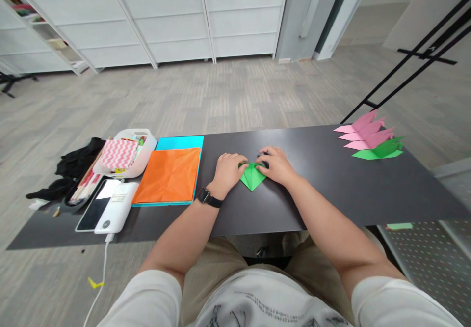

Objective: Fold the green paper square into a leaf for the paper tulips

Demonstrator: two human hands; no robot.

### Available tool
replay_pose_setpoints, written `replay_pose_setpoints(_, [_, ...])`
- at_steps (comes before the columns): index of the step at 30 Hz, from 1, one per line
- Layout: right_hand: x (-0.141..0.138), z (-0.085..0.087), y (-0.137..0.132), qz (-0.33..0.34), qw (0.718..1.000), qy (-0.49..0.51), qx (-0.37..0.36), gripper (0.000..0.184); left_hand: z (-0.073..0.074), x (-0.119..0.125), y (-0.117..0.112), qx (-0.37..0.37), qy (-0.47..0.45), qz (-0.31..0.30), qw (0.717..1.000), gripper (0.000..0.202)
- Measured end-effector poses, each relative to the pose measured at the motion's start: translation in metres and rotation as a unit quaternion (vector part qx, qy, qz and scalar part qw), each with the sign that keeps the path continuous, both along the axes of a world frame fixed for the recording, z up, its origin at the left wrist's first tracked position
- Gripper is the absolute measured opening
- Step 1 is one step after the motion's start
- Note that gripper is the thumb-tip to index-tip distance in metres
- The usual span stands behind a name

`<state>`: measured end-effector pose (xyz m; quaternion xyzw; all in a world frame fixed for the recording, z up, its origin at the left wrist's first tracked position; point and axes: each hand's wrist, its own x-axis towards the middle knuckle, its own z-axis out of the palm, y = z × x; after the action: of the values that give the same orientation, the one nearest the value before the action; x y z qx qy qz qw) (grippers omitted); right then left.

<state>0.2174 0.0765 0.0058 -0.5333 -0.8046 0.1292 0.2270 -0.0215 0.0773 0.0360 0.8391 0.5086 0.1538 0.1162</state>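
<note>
A folded piece of green origami paper (252,178) lies on the dark table in front of me, its point toward my body and creases running down its middle. My left hand (231,169) grips its left upper edge between thumb and fingers. On the opposite side, my right hand (276,164) pinches the right upper edge, thumb on top of the paper. The far edge of the paper is partly hidden by my fingers. A black watch (209,197) is on my left wrist.
Left on the dark table (294,209) are orange paper sheets (169,176) over blue ones (180,143), a white basket (143,160), a power bank (117,208), a phone (96,209) and black cloth (81,157). Folded pink paper shapes (368,133) and a green one (380,151) stand far right.
</note>
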Motion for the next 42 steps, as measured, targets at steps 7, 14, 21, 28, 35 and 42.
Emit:
replay_pose_setpoints(7, [-0.004,-0.003,0.003,0.016,0.999,0.018,0.042,0.011,-0.009,0.004,0.005,-0.006,-0.041,0.060,0.997,0.017])
replay_pose_setpoints(14, [-0.005,-0.009,0.001,0.039,0.998,-0.020,0.049,0.029,-0.014,0.007,0.009,0.010,-0.011,-0.018,1.000,0.027])
replay_pose_setpoints(21, [-0.003,-0.012,0.003,0.047,0.998,-0.017,0.047,0.031,-0.011,0.002,0.000,0.020,0.006,-0.058,0.998,0.040])
replay_pose_setpoints(28, [-0.002,-0.006,0.001,0.070,0.997,0.018,0.029,0.023,-0.002,0.004,-0.007,-0.002,0.005,-0.051,0.999,0.034])
replay_pose_setpoints(35, [-0.002,-0.001,0.004,0.081,0.992,0.093,0.017,0.027,0.003,0.003,-0.008,-0.001,0.003,-0.045,0.999,0.032])
replay_pose_setpoints(42, [0.012,0.008,-0.001,0.084,0.996,0.037,-0.008,0.015,0.002,0.005,-0.012,0.012,0.009,-0.038,0.999,0.025])
